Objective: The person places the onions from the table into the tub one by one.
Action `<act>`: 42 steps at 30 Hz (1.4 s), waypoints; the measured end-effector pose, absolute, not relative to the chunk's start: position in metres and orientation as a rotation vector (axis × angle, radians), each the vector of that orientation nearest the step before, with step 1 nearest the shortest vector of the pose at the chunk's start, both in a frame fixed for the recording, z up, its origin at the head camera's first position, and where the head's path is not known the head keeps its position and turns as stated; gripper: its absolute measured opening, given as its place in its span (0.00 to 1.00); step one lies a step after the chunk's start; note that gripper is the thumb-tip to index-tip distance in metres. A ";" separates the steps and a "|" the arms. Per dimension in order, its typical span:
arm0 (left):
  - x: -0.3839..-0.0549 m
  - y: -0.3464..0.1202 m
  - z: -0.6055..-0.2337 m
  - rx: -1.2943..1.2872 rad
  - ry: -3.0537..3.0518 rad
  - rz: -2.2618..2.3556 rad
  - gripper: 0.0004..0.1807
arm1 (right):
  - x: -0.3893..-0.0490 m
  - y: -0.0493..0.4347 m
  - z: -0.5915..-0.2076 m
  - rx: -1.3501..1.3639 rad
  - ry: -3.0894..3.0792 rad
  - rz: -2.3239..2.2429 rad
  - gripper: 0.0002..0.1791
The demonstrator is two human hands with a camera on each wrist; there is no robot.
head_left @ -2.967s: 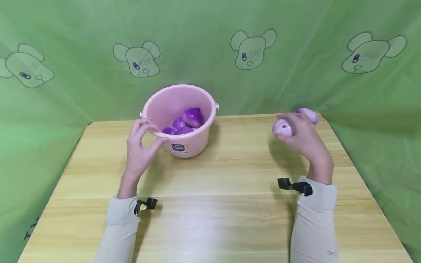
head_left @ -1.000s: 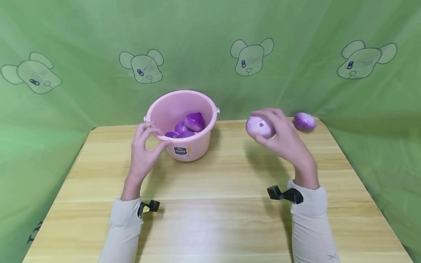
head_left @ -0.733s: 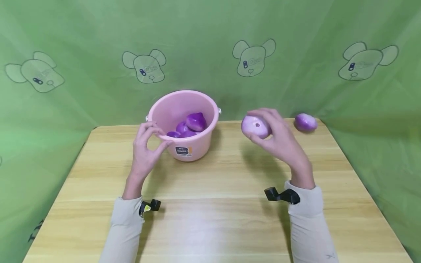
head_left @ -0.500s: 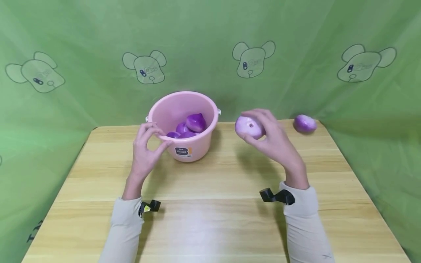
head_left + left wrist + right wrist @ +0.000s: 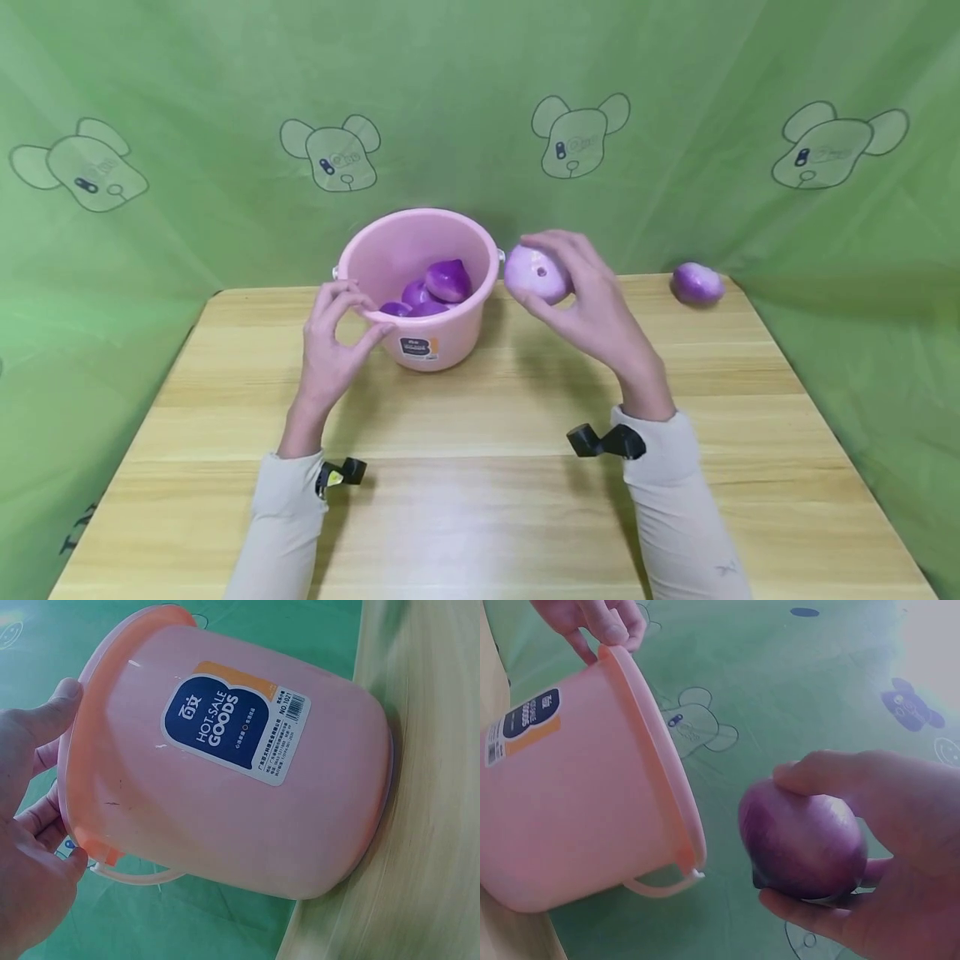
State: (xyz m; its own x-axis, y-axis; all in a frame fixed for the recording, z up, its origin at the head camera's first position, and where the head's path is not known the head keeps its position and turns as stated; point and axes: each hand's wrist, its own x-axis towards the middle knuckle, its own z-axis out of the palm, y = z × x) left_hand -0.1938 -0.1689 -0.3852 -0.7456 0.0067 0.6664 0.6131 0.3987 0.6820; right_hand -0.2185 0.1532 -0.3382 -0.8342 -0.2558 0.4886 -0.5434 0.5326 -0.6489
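Observation:
A pink bucket (image 5: 442, 333) stands upright at the back of the wooden table, several purple onions (image 5: 447, 281) lying inside it. My left hand (image 5: 330, 346) pinches the near left part of its rim between thumb and fingers, as the left wrist view also shows at the rim of the bucket (image 5: 247, 817). Held in the air just right of the bucket, a purple-and-white onion (image 5: 536, 273) is gripped by my right hand (image 5: 596, 312). In the right wrist view this onion (image 5: 802, 840) is apart from the bucket's rim, thumb and fingers around it.
Another onion (image 5: 697, 284) lies at the table's back right corner. Green cloth (image 5: 450, 83) printed with mouse heads hangs behind and beside the wooden table (image 5: 465, 500). A white handle (image 5: 664, 889) hangs down the bucket's side.
My right hand has lifted the onion from the back right and carried it left to near the bucket's rim. The left hand keeps its hold on the bucket.

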 end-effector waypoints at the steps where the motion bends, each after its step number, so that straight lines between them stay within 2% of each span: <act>1: -0.194 -0.169 -0.385 -0.529 -2.078 -1.358 0.17 | -0.219 0.151 -0.337 0.666 -2.433 1.204 0.33; 19: -0.195 -0.167 -0.381 -0.527 -2.080 -1.361 0.17 | -0.234 0.106 -0.325 0.785 -2.345 1.245 0.34; 33: -0.193 -0.168 -0.384 -0.520 -2.094 -1.363 0.17 | -0.244 0.075 -0.337 0.716 -2.396 1.295 0.36; 42: -0.192 -0.168 -0.384 -0.538 -2.074 -1.324 0.17 | -0.247 0.062 -0.344 0.819 -2.420 1.279 0.36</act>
State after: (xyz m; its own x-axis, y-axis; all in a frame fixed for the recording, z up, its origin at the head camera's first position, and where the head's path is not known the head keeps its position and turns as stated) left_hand -0.1916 -0.1675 -0.3836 -0.7293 0.0117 0.6841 0.6254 0.4169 0.6596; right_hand -0.2471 0.0618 -0.3435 -0.7985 -0.3503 0.4896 -0.6019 0.4460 -0.6624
